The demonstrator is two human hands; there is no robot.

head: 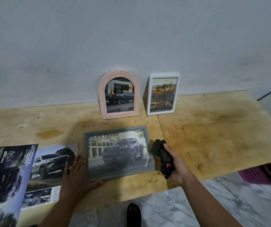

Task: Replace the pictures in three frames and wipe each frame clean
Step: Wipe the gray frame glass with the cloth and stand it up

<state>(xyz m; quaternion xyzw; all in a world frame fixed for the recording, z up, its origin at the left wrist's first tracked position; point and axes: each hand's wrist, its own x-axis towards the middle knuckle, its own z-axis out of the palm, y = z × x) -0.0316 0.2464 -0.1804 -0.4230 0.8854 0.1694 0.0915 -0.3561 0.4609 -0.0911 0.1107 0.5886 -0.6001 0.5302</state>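
A grey frame with a dark pickup picture lies flat on the wooden table. My left hand rests open against its left edge, thumb along the front edge. My right hand grips a crumpled dark cloth just right of the frame. A pink arched frame and a white frame, each with a truck picture, lean upright against the wall behind.
Car brochure pages lie spread on the table's left part. A purple basket sits on the marble floor at the right. My dark shoe shows below the table's front edge.
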